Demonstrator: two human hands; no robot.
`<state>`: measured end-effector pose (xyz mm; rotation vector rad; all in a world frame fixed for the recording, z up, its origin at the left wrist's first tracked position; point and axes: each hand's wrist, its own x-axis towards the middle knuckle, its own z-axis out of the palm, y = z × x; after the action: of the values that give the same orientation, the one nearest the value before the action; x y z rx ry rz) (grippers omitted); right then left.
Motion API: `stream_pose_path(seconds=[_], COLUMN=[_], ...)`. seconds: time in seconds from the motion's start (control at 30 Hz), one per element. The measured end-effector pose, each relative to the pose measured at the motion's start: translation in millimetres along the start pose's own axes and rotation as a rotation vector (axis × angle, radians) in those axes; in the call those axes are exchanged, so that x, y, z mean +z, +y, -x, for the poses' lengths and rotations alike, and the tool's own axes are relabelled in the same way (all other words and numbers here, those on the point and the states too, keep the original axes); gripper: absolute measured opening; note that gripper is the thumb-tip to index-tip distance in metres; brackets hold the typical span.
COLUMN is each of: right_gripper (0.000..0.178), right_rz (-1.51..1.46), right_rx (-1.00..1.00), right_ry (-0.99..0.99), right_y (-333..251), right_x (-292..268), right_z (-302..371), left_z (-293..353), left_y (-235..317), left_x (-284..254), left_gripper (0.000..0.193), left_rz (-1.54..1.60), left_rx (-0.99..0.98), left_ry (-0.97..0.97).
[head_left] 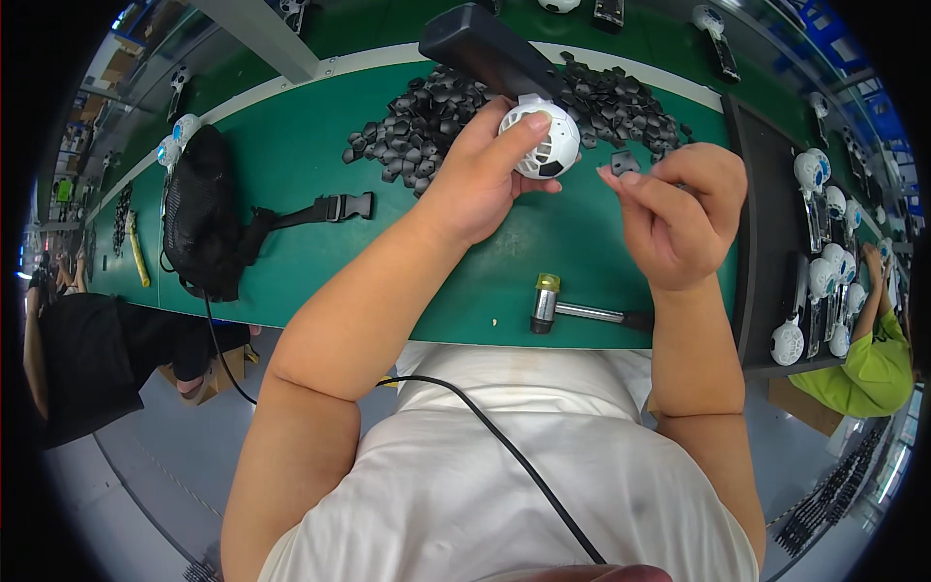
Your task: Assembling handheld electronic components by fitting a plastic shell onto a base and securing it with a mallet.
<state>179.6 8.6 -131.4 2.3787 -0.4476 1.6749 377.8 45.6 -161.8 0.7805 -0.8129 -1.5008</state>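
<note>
My left hand (475, 175) is closed round the white, football-patterned head of a handheld fan (560, 145), thumb on top. Its head has slotted vents and black patches, and its dark handle points up and to the left. To the right of the fan, my right hand (687, 213) pinches a small black pentagonal piece (625, 162) between thumb and fingers, apart from the fan. Beyond both hands lies a wide heap of similar black pieces (412, 131). A small two-faced mallet (546, 306) with a yellow end and a black end rests near the table's front edge.
The green table (330, 267) carries a black mesh bag (202, 209) with a buckled strap at left. To the right, a dark tray (761, 233) holds several fans (822, 276). A black cable (475, 417) crosses my lap. Other people are at both sides.
</note>
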Motion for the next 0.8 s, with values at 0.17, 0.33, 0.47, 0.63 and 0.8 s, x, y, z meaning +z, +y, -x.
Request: stream_pose_path(seconds=[0.17, 0.33, 0.47, 0.63, 0.8], right_gripper=[0.011, 0.007, 0.008, 0.013, 0.034], right_rz=[-0.324, -0.606, -0.651, -0.48, -0.158], right_rx=[0.646, 1.14, 1.163, 1.036, 0.559], right_ry=[-0.136, -0.337, -0.369, -0.535, -1.196], right_y=[-12, -11, -7, -12, -41], right_x=[1, 1, 8, -1, -66], right_z=[4, 2, 10, 3, 12], left_z=[0, 4, 5, 3, -4], left_y=[-2, -1, -3, -10, -3], left_x=[0, 3, 8, 3, -3], left_gripper=[0.043, 0.044, 0.043, 0.042, 0.045], left_rz=[-0.161, -0.32, -0.418, -0.291, -0.047], left_rx=[0.038, 0.08, 0.106, 0.065, 0.012], left_ry=[-0.031, -0.018, -0.006, -0.012, -0.016])
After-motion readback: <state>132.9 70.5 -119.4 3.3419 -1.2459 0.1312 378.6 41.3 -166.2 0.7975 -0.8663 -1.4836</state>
